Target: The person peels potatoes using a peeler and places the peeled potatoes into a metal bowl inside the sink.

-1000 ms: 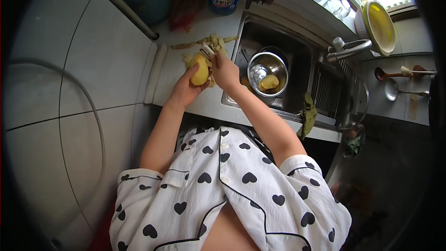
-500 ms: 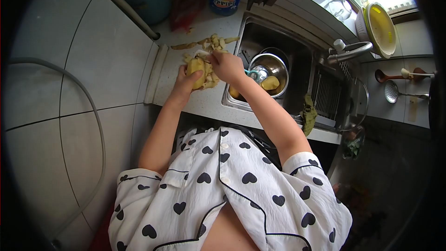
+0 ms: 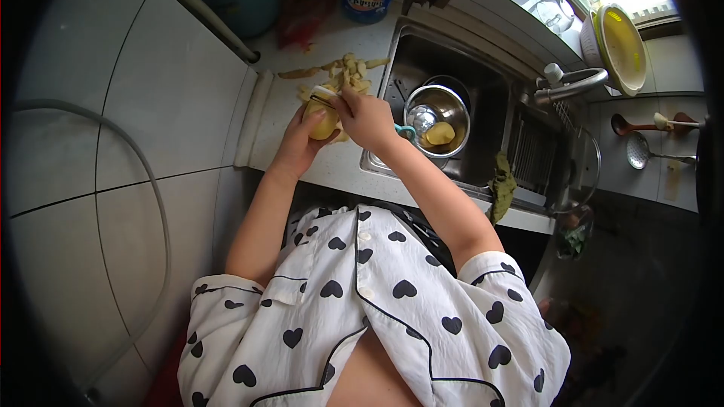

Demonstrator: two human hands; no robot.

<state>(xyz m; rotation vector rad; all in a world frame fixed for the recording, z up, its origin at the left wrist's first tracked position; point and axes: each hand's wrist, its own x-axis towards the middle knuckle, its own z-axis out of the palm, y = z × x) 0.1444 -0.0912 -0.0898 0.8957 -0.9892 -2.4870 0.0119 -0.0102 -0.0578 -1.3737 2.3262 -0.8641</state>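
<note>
My left hand (image 3: 300, 136) is wrapped round a peeled yellow potato (image 3: 324, 125) above the counter. My right hand (image 3: 367, 119) grips a peeler (image 3: 324, 96), its pale head and blade lying against the potato's far end. Most of the peeler's handle is hidden in my fingers. Beyond both hands, a heap of peelings (image 3: 353, 74) is spread on the counter. A teal loop (image 3: 406, 131) shows beside my right wrist; what it belongs to is unclear. Another peeled potato (image 3: 440, 133) rests in a steel bowl (image 3: 458, 105) inside the sink.
The metal sink (image 3: 483, 68) adjoins the white counter (image 3: 264, 117), with a faucet (image 3: 573, 87) at its far right. A green cloth (image 3: 501, 188) hangs over the front edge. Behind the peelings stand a blue bottle (image 3: 367, 4) and a red bag (image 3: 305, 19). A tiled wall (image 3: 181, 83) borders the left.
The peeler's head has moved onto the potato's far end, and the potato is turned in my left hand. My right hand has shifted slightly down.
</note>
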